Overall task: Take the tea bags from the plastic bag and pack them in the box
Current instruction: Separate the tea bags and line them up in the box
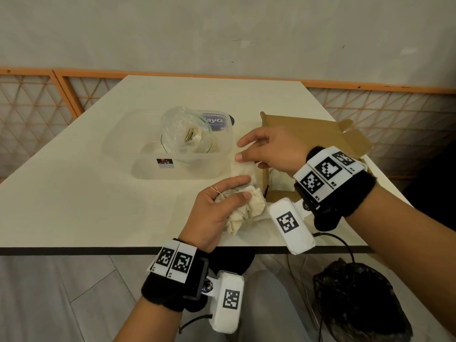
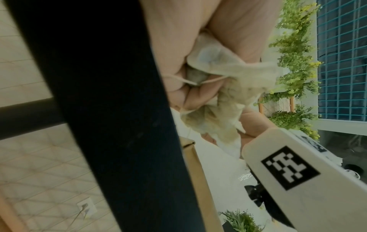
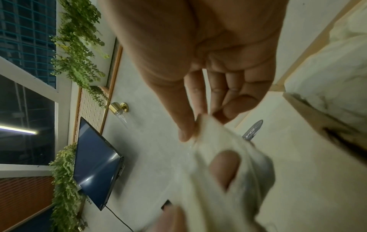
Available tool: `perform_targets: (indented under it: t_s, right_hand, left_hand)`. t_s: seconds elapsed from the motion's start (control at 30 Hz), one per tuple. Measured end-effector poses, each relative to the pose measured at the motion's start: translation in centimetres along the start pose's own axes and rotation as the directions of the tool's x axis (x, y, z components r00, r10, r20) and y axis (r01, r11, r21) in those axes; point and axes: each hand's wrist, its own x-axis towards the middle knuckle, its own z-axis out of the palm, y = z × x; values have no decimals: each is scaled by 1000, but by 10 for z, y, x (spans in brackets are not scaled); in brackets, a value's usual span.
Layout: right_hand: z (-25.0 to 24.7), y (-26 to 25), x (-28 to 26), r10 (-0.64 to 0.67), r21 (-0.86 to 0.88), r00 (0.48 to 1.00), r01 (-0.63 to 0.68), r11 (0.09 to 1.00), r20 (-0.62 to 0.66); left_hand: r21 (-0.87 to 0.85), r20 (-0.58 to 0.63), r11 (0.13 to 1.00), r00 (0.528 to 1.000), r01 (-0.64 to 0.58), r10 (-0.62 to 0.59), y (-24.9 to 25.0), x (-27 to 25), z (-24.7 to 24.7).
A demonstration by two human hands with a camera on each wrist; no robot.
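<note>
Head view: left hand (image 1: 217, 213) clenches crumpled papery tea bags (image 1: 246, 211); right hand (image 1: 274, 149) pinches one soft bag (image 1: 243, 169).

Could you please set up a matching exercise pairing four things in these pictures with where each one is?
Things:
1. plastic bag
2. bunch of tea bags
3. single tea bag
4. box

Places:
A. pinched by the right hand
B. open on the table's right side
C. inside the clear tub
D. gripped in the left hand

Pairs: 1-C, 2-D, 3-A, 4-B
</note>
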Motion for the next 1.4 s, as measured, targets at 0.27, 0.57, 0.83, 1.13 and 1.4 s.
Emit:
perform_targets:
  t_s: [0.27,0.57,0.83,1.13,1.4]
  right_hand:
    - [-37,1,1,92,-347,985,-36,937,147]
    - [-115,1,-17,96,-629,995,-88,772,-21]
    - [-115,23,-16,290,-617,950,-160,770,115]
    - [-109,42,-3,219,-577,976,-179,797,-1]
    - [-116,12,-12,109,-420,992,-74,904,58]
  left_hand:
    - [-28,42,999,999,-22,24,0,0,0]
    - [-180,-7,984,1000,0,-1,5,2,-4]
    - [-202,0,979,1000,19,-19,5,3,-6]
    - [-181,46,983,998,40,-33,6,2,-4]
    - [-62,209,996,976,71,-56,30,30,66]
